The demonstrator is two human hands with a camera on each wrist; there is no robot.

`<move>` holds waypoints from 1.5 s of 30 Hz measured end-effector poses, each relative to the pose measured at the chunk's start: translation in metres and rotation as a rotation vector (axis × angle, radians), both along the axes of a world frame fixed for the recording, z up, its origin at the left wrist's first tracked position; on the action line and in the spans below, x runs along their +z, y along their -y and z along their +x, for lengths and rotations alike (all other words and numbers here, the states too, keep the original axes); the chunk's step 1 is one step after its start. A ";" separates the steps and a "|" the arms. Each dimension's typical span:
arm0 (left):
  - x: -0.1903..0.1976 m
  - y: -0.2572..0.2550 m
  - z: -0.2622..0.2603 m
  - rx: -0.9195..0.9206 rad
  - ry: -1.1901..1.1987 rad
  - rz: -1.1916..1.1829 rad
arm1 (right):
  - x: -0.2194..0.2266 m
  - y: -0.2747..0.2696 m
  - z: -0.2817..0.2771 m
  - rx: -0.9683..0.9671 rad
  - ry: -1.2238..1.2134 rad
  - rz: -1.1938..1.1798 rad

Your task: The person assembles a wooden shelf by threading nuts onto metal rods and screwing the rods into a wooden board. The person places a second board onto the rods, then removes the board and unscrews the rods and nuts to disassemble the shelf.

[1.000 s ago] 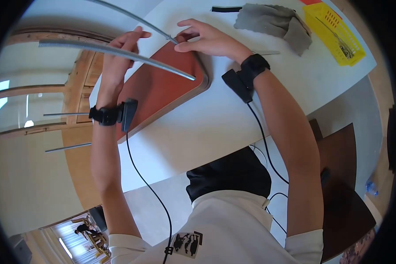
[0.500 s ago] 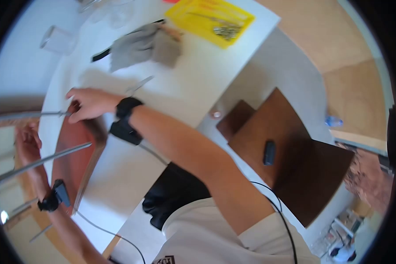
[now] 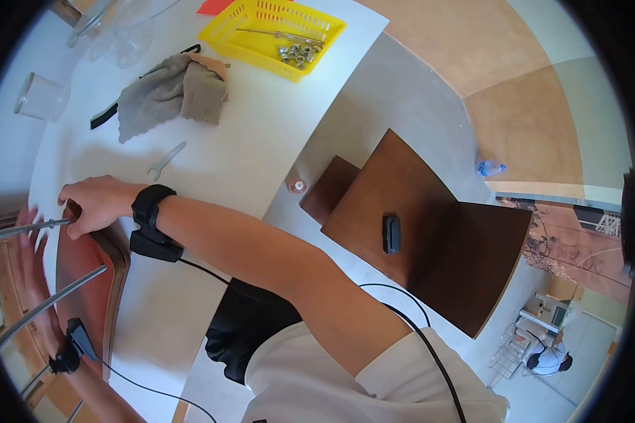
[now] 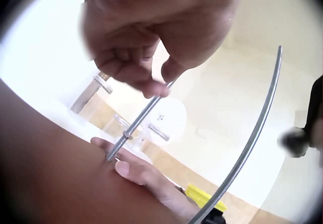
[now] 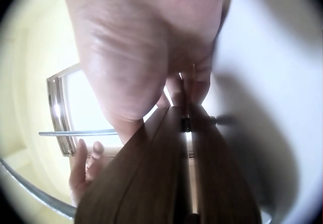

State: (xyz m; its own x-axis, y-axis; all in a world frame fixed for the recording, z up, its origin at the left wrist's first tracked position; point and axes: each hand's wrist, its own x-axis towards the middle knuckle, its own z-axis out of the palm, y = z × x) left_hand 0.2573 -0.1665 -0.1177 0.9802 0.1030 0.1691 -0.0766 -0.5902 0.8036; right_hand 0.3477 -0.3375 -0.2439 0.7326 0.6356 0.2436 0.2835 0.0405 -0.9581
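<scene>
A red-brown board (image 3: 85, 296) with rounded corners lies on the white table, and thin metal rods rise from it. At its far corner my right hand (image 3: 100, 201) grips the edge, thumb beside the foot of a metal rod (image 3: 21, 230). The right wrist view shows brown board edges (image 5: 146, 168) with a small dark fastener (image 5: 186, 124) between them; the hand hides part of it. My left hand (image 4: 151, 37) pinches that rod between thumb and fingertips in the left wrist view. A small nut (image 4: 127, 135) sits lower on the rod, near the right hand.
A spanner (image 3: 166, 161) and a grey cloth (image 3: 159, 95) lie beyond the right hand. The yellow basket (image 3: 222, 32) holds nuts and a screwdriver-like tool. Clear jars (image 3: 42, 97) stand at the far edge. A second rod (image 3: 53, 303) rises nearer me; a brown chair (image 3: 395, 218) is right.
The head view has swung right, so the board and hands shift to the left side while the basket, cloth and chair come into fuller view. The right hand stays at the board's corner.
</scene>
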 end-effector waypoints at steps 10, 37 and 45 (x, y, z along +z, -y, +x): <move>-0.003 -0.097 -0.018 0.345 -0.346 0.023 | -0.001 -0.002 0.000 0.021 0.029 -0.033; 0.019 -0.023 -0.036 0.139 0.062 -0.079 | 0.002 -0.004 0.010 0.126 0.087 0.022; 0.006 0.002 -0.007 -0.219 -0.154 -0.099 | 0.002 -0.003 0.013 0.092 0.147 0.097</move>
